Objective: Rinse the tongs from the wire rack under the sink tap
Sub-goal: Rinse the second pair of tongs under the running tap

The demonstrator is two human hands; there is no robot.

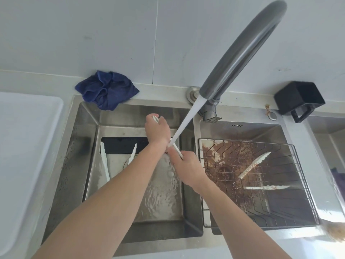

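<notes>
I hold a pair of white tongs (176,148) over the left sink basin (89,146), both hands closed on it. My left hand (157,130) grips the far end, my right hand (186,168) the near end. Water from the grey tap (240,53) streams down onto the tongs between my hands. A second pair of tongs (255,174), stained red-brown, lies on the wire rack (298,184) over the right basin. A third white pair (106,165) lies in the left basin.
A crumpled blue cloth (107,89) sits at the left basin's back rim. A black mug (300,100) stands on the counter at the back right. A white board (24,146) lies on the left. The right basin under the rack is stained brown.
</notes>
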